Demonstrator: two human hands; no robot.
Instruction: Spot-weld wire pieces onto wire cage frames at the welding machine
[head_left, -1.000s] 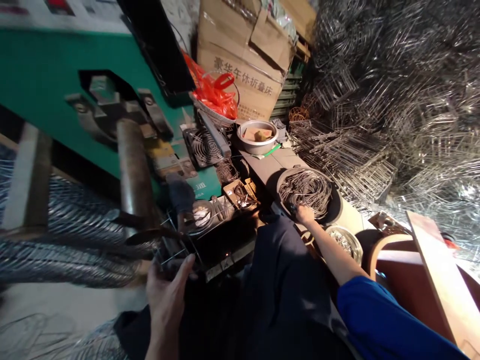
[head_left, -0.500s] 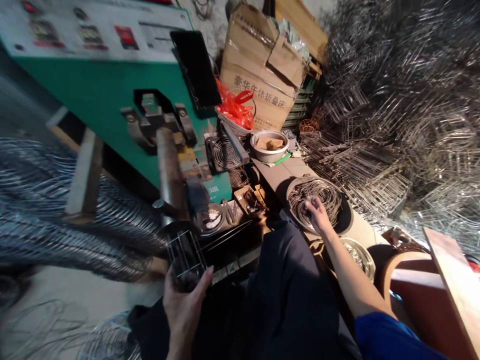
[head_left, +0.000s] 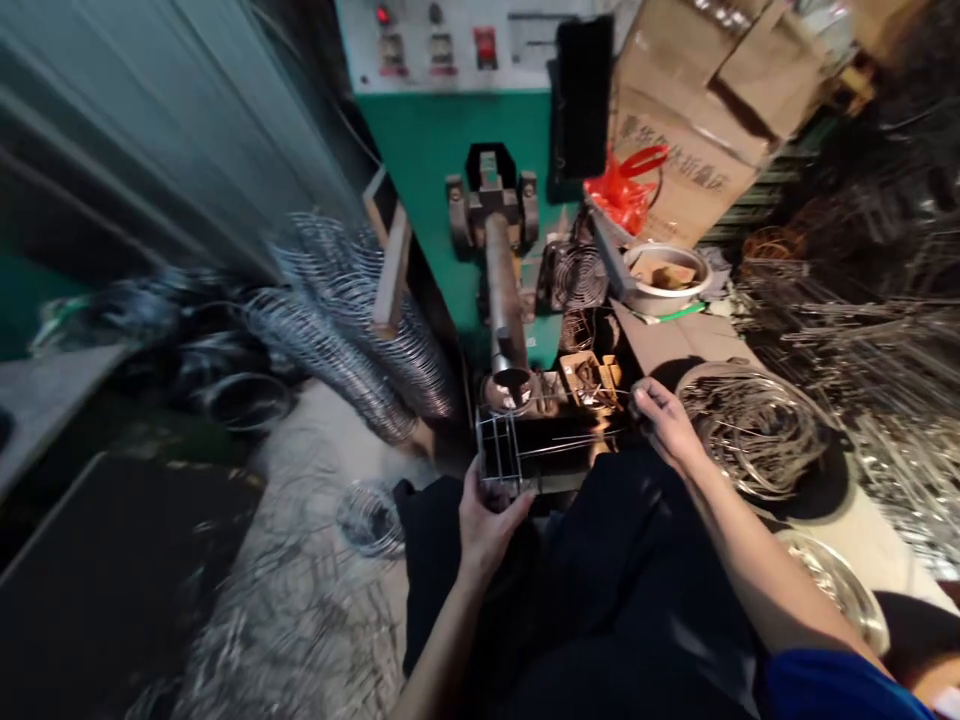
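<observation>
My left hand grips a small wire basket by its near end, thumb on the right side and fingers on the left. The basket sits just below the end of a metal cylinder arm on the green machine. My right hand is raised left of a round pan of bent wire pieces, fingers pinched together. Whatever is in that pinch is too small and dark to make out. Thin wire rods lie between the two hands.
Wire ring stacks stand left of the machine. A white bowl, a cardboard box and a red plastic bag are behind. A metal dish sits by my right forearm. Piled wire racks rise on the right.
My view has swung left. My right hand has come out of the pan of wire pieces and moved left toward the basket. My left hand still holds the basket near the cylinder arm.
</observation>
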